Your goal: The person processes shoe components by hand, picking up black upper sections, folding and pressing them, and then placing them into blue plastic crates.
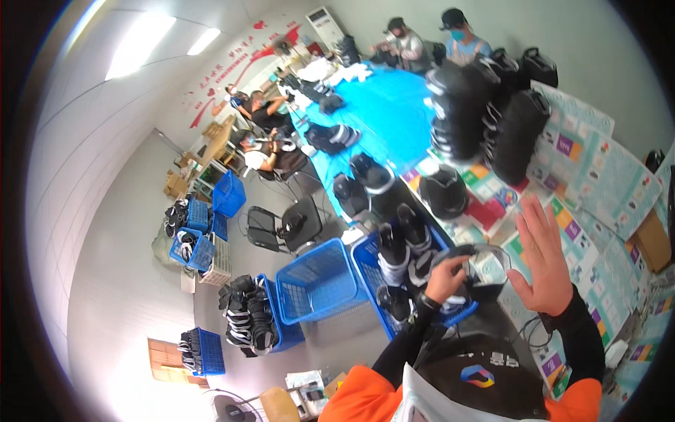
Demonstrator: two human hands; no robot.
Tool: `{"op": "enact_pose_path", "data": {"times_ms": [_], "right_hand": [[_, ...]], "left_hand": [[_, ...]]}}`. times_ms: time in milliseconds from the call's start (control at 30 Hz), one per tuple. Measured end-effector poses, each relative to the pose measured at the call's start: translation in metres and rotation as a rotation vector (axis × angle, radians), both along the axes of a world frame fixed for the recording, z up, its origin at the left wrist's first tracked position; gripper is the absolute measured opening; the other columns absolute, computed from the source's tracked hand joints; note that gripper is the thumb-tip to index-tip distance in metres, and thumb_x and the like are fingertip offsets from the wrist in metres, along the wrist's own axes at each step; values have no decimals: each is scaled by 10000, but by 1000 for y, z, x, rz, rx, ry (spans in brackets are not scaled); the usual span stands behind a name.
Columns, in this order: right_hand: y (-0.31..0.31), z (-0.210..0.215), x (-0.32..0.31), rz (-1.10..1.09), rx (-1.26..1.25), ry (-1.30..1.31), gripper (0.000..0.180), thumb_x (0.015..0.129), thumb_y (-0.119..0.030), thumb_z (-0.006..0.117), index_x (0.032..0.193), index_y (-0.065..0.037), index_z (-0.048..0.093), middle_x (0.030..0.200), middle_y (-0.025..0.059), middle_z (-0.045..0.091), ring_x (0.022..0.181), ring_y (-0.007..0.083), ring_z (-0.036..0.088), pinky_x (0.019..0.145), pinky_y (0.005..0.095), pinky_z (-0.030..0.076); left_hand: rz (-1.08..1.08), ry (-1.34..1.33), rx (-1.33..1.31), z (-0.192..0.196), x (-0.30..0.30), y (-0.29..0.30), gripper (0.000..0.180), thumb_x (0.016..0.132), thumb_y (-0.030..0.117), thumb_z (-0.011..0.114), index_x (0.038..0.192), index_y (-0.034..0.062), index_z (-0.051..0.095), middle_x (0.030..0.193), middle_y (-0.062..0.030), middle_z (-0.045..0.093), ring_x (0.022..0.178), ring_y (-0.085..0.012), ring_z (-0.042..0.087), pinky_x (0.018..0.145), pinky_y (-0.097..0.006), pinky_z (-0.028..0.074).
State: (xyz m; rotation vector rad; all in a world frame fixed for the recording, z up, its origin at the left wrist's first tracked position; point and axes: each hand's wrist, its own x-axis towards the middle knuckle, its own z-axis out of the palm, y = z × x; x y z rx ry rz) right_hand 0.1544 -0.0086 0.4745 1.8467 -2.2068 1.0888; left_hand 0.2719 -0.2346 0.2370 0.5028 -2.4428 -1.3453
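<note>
My left hand (446, 279) is closed, thumb and fingers pinching the edge of a dark cap (460, 251) turned so that its pale inner side shows. To its right my right hand (541, 260) is raised, palm flat and fingers stretched out, holding nothing. Its thumb is close to the cap's right edge; whether they touch I cannot tell. Just beyond stands another black cap (444, 193) on the table. Under my left wrist is a blue basket (365, 271) holding black-and-white caps (394, 246).
Tall stacks of black caps (517, 137) stand at the right on printed sheets (590, 169). A blue cloth (394, 105) covers the far table, where several people sit. An empty blue basket (320, 278), filled baskets and black chairs (302, 218) stand to the left.
</note>
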Motion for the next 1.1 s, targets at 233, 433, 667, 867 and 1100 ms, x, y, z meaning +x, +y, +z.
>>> {"op": "enact_pose_path", "data": {"times_ms": [233, 433, 667, 867, 1100], "right_hand": [[65, -216, -78, -516, 170, 36, 283, 939, -109, 557, 1158, 48, 646, 1221, 253, 633, 1259, 444, 524, 1043, 490, 436], [290, -511, -83, -806, 807, -311, 324, 790, -245, 674, 989, 12, 670, 1056, 253, 668, 1065, 452, 597, 921, 541, 484], [354, -532, 10, -1300, 814, -706, 498, 714, -75, 683, 1181, 50, 562, 1252, 290, 565, 1230, 450, 511, 1032, 503, 438], [365, -550, 27, -1538, 728, -557, 619, 766, 40, 635, 1354, 9, 445, 1430, 196, 410, 1349, 403, 400, 1128, 477, 356], [353, -491, 24, -1723, 985, -552, 486, 959, -21, 619, 1396, -77, 414, 1427, 124, 395, 1303, 325, 440, 945, 424, 524]], "left_hand": [[34, -18, 305, -45, 11, -6, 337, 911, 168, 634, 1225, 72, 713, 818, -74, 731, 672, -119, 682, 629, -282, 537], [88, -175, 148, -67, 38, -12, 329, 920, 213, 671, 1214, 74, 717, 917, -93, 755, 681, -141, 716, 660, -266, 546], [127, -267, 92, -80, 38, 2, 357, 844, 249, 755, 1165, 94, 740, 803, -102, 733, 721, -180, 735, 688, -307, 551], [90, -200, -67, -70, -7, 38, 387, 779, 210, 709, 1153, 112, 733, 959, -164, 735, 883, -327, 710, 831, -384, 550], [42, -251, -26, -54, -34, 86, 450, 774, 206, 670, 1211, 107, 704, 1072, -186, 727, 964, -344, 700, 885, -399, 539]]}}
